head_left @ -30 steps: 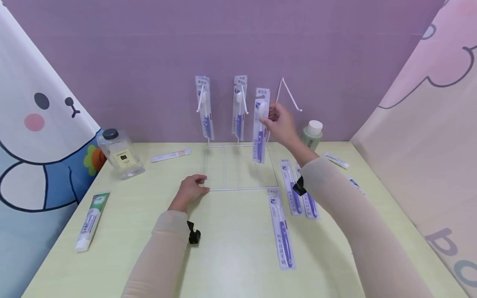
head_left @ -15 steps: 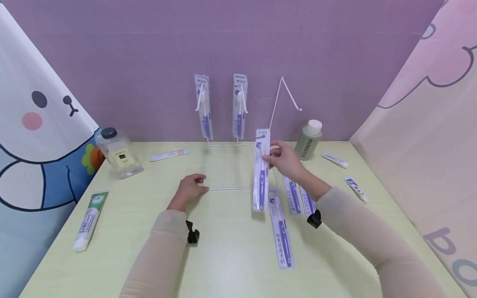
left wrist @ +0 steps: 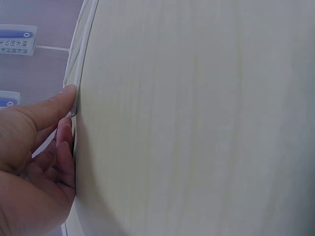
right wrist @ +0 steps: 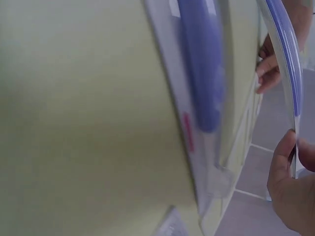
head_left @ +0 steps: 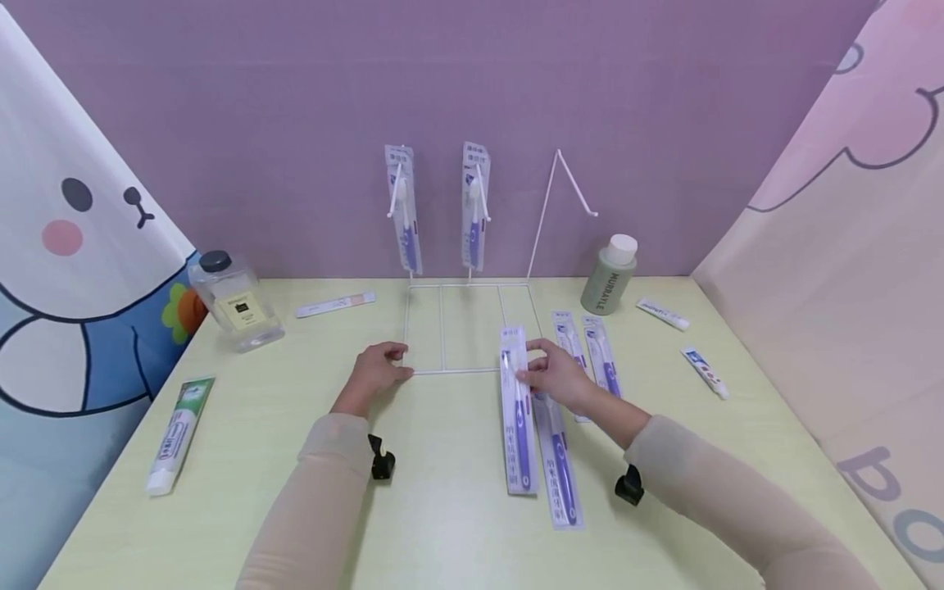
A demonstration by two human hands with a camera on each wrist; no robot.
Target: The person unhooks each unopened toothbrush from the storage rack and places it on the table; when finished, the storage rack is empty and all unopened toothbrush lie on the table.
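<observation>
Pinching right hand [head_left: 558, 378], head view: thumb and fingers clamped on one toothbrush packet [head_left: 519, 434] near the front edge of the rack [head_left: 457, 371]; the hand hides the top of a second packet [head_left: 562, 479]; two more packets [head_left: 603, 356] show partly behind the arm [head_left: 708, 483];
Hooks [head_left: 576, 183]: three; two carry hung packets [head_left: 405, 221], how many unclear;
Left wrist view: left hand [left wrist: 34, 184] pinches the rack's corner; hung packets cut off;
Right wrist view: nearest packet [right wrist: 201, 64] blurred.

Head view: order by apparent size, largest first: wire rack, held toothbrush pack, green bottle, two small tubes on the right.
Wire rack
Held toothbrush pack
Green bottle
Far small tube and near small tube: smallest, too alike to rank.
</observation>
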